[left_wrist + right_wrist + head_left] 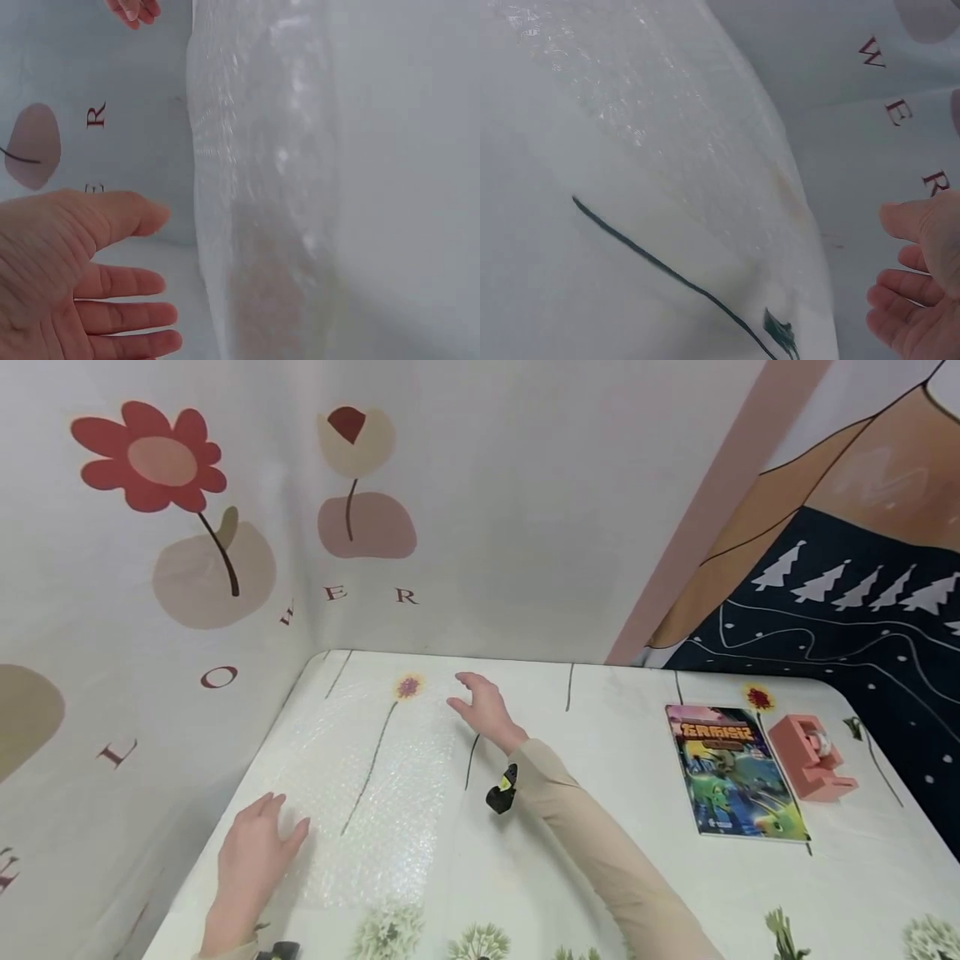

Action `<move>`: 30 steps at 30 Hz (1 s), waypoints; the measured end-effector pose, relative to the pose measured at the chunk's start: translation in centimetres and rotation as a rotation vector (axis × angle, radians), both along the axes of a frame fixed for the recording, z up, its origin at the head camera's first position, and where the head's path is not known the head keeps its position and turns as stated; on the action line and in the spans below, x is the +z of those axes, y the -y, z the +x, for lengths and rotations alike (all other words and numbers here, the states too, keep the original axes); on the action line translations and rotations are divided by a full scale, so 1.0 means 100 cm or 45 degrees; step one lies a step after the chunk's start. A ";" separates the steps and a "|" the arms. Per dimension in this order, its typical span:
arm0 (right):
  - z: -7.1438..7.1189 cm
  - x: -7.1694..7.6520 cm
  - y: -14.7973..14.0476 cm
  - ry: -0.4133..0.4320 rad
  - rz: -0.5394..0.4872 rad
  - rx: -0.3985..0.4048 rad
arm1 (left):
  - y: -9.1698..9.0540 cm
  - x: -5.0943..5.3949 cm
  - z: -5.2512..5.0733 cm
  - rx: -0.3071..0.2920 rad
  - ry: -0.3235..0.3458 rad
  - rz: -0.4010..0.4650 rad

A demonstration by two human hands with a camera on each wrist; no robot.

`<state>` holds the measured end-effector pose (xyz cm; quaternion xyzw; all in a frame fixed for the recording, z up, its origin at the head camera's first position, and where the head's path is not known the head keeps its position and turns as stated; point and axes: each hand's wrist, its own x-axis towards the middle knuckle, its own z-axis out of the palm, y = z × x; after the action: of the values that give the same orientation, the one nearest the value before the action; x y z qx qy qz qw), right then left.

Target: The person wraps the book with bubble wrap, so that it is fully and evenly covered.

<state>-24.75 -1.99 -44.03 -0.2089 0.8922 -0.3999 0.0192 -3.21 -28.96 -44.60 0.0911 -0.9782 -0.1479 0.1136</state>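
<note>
A clear sheet of bubble wrap lies flat over the left part of the white table, with the printed flower showing through it. My left hand is above the sheet's near left side, fingers extended and thumb apart, holding nothing. In the left wrist view, that hand shows its loosely spread fingers beside the shiny wrap. Past the sheet's far right edge, my right hand hovers with relaxed, slightly bent fingers and nothing in it. The right wrist view has this hand at its right edge, apart from the wrap.
To the right on the table lies a colourful book with a dinosaur cover. A pink tape dispenser stands beside it. A printed cloth wall rises behind the table and along its left side.
</note>
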 end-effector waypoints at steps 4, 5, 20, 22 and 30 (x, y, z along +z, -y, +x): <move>-0.005 -0.001 0.012 0.028 0.039 0.023 | 0.010 0.002 0.006 0.145 0.100 0.040; -0.006 -0.001 0.014 0.027 0.048 0.027 | 0.012 0.003 0.007 0.177 0.136 0.054; -0.043 -0.025 0.022 0.084 0.112 -0.022 | 0.039 0.000 0.015 0.373 0.383 0.062; -0.039 -0.017 0.023 0.138 0.116 -0.024 | 0.042 0.001 0.017 0.379 0.417 0.083; -0.042 -0.013 0.031 0.151 0.270 -0.040 | 0.052 0.001 0.019 0.455 0.508 0.145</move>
<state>-28.94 -5.12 -45.36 -0.1677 0.9299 -0.3153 0.0877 -1.28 -34.19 -44.50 0.2957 -0.9398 -0.1595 -0.0623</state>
